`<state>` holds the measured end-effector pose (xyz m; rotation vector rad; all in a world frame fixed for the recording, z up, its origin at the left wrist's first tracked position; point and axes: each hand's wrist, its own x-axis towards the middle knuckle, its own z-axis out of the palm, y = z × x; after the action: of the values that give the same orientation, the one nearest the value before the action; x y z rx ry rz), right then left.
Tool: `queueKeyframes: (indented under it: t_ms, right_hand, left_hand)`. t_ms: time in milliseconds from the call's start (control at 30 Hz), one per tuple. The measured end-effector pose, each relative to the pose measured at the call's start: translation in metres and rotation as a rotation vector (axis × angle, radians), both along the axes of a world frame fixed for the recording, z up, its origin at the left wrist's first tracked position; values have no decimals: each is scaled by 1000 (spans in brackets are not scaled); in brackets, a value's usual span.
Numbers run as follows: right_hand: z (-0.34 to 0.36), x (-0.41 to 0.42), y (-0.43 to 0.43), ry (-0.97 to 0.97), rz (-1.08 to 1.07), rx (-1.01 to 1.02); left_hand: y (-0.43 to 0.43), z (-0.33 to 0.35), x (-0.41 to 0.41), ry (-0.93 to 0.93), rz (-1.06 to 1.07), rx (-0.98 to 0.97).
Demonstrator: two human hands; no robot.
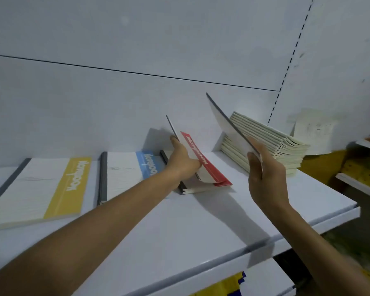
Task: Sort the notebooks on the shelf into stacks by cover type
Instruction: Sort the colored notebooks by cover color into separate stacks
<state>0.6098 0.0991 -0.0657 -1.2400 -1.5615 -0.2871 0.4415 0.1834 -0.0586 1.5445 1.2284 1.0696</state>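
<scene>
On the white shelf (222,214) lie a yellow-striped notebook (41,189) at the left and a blue-striped notebook (124,174) beside it. My left hand (183,159) grips a red-striped notebook (203,159), tilted up over a small pile of dark-spined notebooks (192,189). My right hand (265,167) holds another notebook (224,122) edge-on in the air; its cover type cannot be told. Behind it leans a tall stack of cream notebooks (265,142).
The shelf's front edge (286,236) runs down to the left, and its right end stops near a yellow shelf unit (359,171). A white back panel (137,92) closes the rear. Yellow and blue items (226,285) show on the shelf below.
</scene>
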Motion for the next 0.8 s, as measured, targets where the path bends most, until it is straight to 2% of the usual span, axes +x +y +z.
queueKeyframes:
  t_ms: [100,167,233,300,333,367,467,667,800]
  right_hand:
    - [3,-6,20,-27,25,28]
    - [4,-9,34,-41,43,42]
    - [4,-10,48,-58,62,48]
    - [4,-10,61,-66,106,55]
    - [4,-9,66,-75,127,57]
    - [3,-7,71,-86,146,54]
    - [1,2,80,-117,208,48]
    - [3,28,87,-59,262,86]
    - [1,44,89,-58,318,110]
  left_hand:
    - [6,-13,6,60,22,37]
    - [8,-20,6,222,78,110]
    - [7,-22,4,574,88,174]
    - [4,-21,5,950,44,335]
    - [4,-20,6,1055,-16,425]
    - [2,-19,7,1100,-75,458]
    - [-8,-21,17,1075,-166,395]
    - [-9,-42,30,1208,-139,551]
    - [-7,-43,27,1162,-147,549]
